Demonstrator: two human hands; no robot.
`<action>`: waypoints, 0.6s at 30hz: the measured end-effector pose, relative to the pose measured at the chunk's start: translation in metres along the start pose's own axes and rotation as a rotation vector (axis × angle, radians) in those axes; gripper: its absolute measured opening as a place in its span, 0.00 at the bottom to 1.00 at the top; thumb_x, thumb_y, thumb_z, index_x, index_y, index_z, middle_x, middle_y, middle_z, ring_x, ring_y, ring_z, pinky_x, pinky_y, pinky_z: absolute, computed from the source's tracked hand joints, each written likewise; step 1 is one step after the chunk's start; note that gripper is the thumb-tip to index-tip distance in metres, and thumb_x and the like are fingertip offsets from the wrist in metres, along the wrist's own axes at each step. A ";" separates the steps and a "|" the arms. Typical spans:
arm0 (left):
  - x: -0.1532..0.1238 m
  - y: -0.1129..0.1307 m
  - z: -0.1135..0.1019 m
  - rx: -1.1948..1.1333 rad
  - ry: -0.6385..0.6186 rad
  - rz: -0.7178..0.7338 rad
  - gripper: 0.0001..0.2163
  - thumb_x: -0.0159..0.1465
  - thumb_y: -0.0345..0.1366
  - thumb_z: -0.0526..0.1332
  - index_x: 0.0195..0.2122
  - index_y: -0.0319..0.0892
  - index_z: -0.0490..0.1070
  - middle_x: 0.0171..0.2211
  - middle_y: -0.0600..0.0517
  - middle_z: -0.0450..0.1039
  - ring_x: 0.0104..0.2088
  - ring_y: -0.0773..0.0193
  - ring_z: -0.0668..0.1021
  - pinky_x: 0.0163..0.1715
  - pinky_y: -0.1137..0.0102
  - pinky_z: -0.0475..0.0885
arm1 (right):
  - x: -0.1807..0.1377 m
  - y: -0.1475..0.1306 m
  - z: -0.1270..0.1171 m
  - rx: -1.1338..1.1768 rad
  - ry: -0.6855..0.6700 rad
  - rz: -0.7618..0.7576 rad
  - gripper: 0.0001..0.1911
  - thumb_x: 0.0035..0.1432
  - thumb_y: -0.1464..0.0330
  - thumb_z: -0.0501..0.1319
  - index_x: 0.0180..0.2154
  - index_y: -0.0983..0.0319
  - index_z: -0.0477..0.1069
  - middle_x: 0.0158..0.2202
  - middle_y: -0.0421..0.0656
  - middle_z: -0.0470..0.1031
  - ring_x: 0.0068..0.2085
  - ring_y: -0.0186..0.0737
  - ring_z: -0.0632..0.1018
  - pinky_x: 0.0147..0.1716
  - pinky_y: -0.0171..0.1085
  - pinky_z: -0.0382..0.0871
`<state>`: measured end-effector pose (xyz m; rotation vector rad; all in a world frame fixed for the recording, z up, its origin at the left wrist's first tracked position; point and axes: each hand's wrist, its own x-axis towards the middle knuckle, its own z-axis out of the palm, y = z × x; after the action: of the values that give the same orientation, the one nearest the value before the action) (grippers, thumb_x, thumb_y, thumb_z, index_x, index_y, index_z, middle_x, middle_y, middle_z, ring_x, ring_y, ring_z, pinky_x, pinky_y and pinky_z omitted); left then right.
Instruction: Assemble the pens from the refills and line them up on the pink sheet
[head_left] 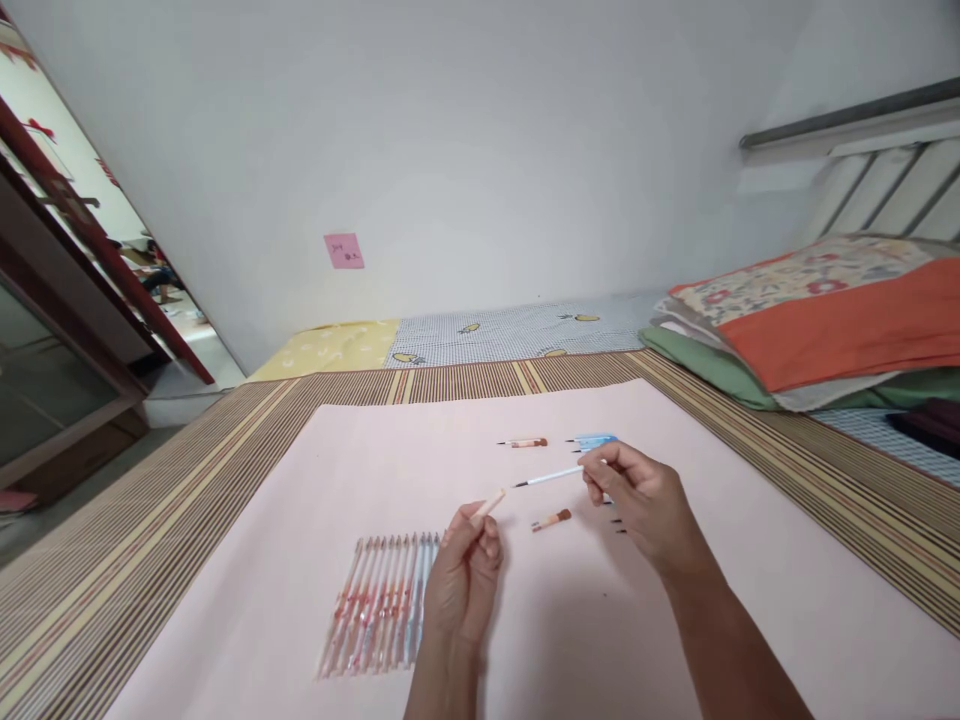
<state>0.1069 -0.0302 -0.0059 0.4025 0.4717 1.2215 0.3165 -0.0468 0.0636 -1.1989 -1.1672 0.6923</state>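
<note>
- A plain pale wall [525, 150] is seen behind everything.
- A brown striped mat [172, 450] is spread in front of this wall.
- The mat is partly covered by a pale pink sheet [375, 460].
- At the right side, a pile of folded bedding [825, 310] is placed; orange, green and flowered cloth can be seen.
- On the sheet, beside the left hand, many slim pens [382, 600] are laid in one close row, and part of it is hidden by this hand.
- By the closed fingers of the right hand [649, 500], a white refill [551, 477] is pinched above the sheet, its dark tip pointed to the left.
- By the left hand [469, 570], a short pale tube [491, 503] is gripped between thumb and fingers. The refill's tip is held just beside its end; whether they are touching cannot be told.
- Near the hands, a small brown-ended piece [553, 519] is left lying on the sheet.
</note>
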 end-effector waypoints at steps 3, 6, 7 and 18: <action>0.000 -0.002 0.001 0.035 -0.012 0.001 0.05 0.59 0.31 0.69 0.35 0.36 0.76 0.27 0.51 0.72 0.23 0.74 0.68 0.25 0.79 0.66 | -0.004 -0.006 0.000 -0.111 -0.022 -0.020 0.14 0.60 0.58 0.63 0.28 0.60 0.73 0.21 0.38 0.67 0.25 0.35 0.69 0.25 0.34 0.64; -0.001 -0.003 0.001 0.058 -0.016 0.001 0.06 0.59 0.32 0.70 0.35 0.36 0.76 0.27 0.52 0.71 0.24 0.74 0.68 0.26 0.79 0.67 | -0.005 -0.007 0.000 -0.158 -0.021 -0.029 0.14 0.60 0.58 0.62 0.28 0.60 0.73 0.21 0.38 0.67 0.24 0.34 0.68 0.24 0.33 0.63; -0.001 -0.003 0.001 0.065 -0.015 -0.001 0.06 0.59 0.32 0.70 0.35 0.36 0.76 0.27 0.52 0.71 0.24 0.74 0.68 0.26 0.79 0.67 | -0.005 -0.008 0.000 -0.168 -0.020 -0.034 0.14 0.60 0.58 0.62 0.28 0.60 0.73 0.21 0.38 0.67 0.24 0.34 0.68 0.23 0.33 0.63; -0.003 0.000 0.009 0.183 0.028 0.010 0.10 0.53 0.31 0.73 0.35 0.37 0.76 0.26 0.52 0.73 0.25 0.73 0.70 0.27 0.79 0.67 | -0.011 -0.020 0.010 -0.179 -0.086 -0.040 0.14 0.62 0.58 0.60 0.28 0.59 0.72 0.22 0.37 0.65 0.25 0.35 0.68 0.23 0.34 0.65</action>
<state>0.1113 -0.0338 0.0021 0.5442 0.6086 1.1990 0.3009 -0.0594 0.0786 -1.3018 -1.3441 0.6240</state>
